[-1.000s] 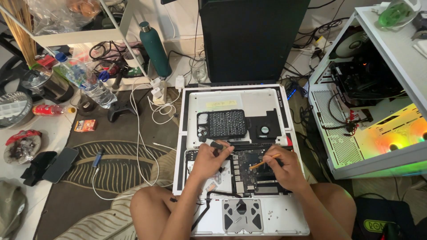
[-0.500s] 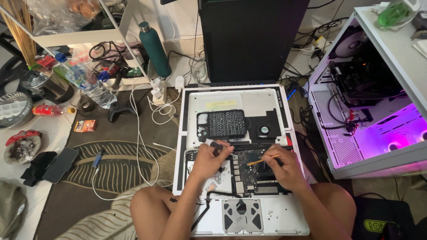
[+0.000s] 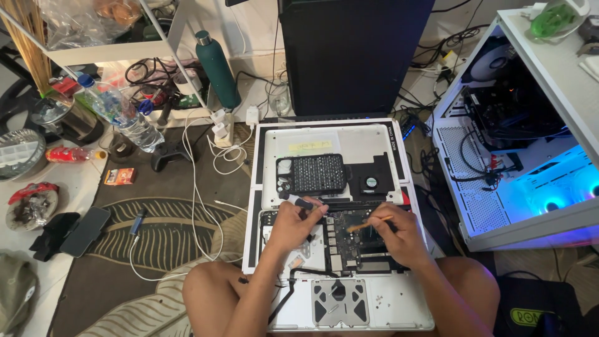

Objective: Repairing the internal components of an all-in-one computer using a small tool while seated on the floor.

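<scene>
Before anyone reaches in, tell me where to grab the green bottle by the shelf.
Take the green bottle around its straight mid-body, coming from the right side, probably. It stands upright; its silver cap is narrower, and a white shelf leg crowds its left.

Home floor repair spot: patterned rug (image 3: 162, 237), cluttered shelf (image 3: 118, 53), lit PC case (image 3: 530, 156).

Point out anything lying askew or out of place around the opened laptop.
A clear plastic water bottle lies tipped on its side left of the opened laptop, among tangled white cables. The detached bottom cover sits above the laptop, carrying a bit case.
</scene>
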